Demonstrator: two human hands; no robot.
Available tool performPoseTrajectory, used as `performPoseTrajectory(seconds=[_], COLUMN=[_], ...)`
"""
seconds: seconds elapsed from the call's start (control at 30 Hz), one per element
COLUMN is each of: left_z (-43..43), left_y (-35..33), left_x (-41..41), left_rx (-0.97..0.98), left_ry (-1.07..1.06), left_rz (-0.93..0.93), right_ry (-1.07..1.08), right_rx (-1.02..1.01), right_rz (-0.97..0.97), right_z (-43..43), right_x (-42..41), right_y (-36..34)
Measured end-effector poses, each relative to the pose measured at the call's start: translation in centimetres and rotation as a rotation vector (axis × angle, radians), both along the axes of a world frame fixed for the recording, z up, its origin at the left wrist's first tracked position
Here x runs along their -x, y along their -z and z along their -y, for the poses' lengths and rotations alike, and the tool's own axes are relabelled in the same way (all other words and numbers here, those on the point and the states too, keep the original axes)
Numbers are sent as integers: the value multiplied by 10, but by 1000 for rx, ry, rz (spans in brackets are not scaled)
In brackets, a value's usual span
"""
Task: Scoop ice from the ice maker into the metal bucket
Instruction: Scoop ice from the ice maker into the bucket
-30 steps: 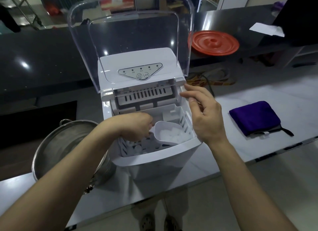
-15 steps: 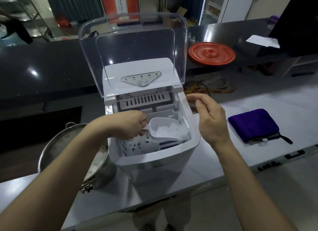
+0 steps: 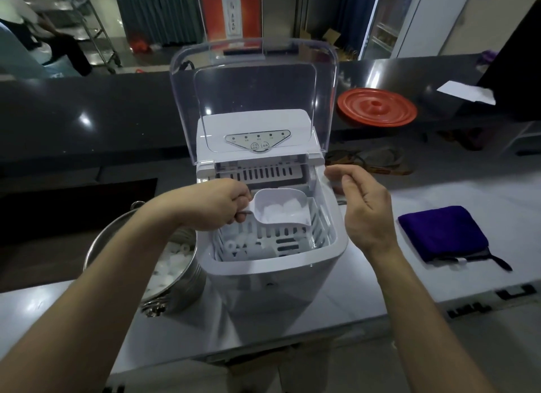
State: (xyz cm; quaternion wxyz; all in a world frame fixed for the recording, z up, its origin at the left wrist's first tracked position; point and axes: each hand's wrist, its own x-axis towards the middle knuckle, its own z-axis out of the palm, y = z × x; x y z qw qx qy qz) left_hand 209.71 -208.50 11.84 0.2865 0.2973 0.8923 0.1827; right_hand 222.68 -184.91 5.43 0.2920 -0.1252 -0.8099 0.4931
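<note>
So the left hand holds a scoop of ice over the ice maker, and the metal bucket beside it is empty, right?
Not quite. The left hand does hold the scoop of ice over the ice maker, but the bucket is not empty: the head view shows ice cubes lying in it.

A shiny metal bucket (image 3: pixel 187 278), a glossy white plastic ice maker (image 3: pixel 272 278) with a clear plastic lid (image 3: pixel 251 79), and a soft purple cloth (image 3: pixel 443 231) are seen.
</note>
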Motion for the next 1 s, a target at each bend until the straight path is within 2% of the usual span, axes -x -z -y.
performPoseTrajectory(seconds=[0.23,0.43,0.8,1.0], left_z=[21,73,210,252], left_y=[-6,-13,-9,19], left_x=[1,7,21,34], left_rx=[-133,-244,-223,-73], left_ry=[-63,-182,-298,-331], left_rz=[110,87,-8,-89], right_ry=[6,-103,-241,-181], right_rx=[-62,-173,-307,-361], right_rz=[-54,-100,26,53], right_z=[12,46,138,165], right_x=[0,9,37,42], right_y=[-5,-22,-15,-1])
